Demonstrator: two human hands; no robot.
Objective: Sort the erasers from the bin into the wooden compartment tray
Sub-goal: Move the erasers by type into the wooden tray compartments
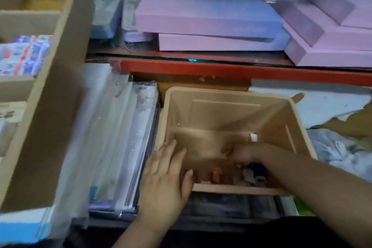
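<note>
A beige plastic bin point(227, 91) stands low in the middle. Several small erasers point(248, 175) lie at its bottom near the front wall, and one small white piece point(254, 137) sits further back. My left hand point(167, 175) rests flat on the bin's front-left corner, fingers spread over the rim. My right hand point(240, 153) is down inside the bin above the erasers with fingers curled; blur hides whether it holds anything. The wooden compartment tray point(56, 78) rises at the left, with printed packets in one compartment.
Clear plastic sleeves point(120, 127) lie between the tray and the bin. A red shelf edge point(221, 69) runs behind the bin, carrying stacked purple boxes point(209, 16). Crumpled cloth and paper point(342, 147) lie to the bin's right.
</note>
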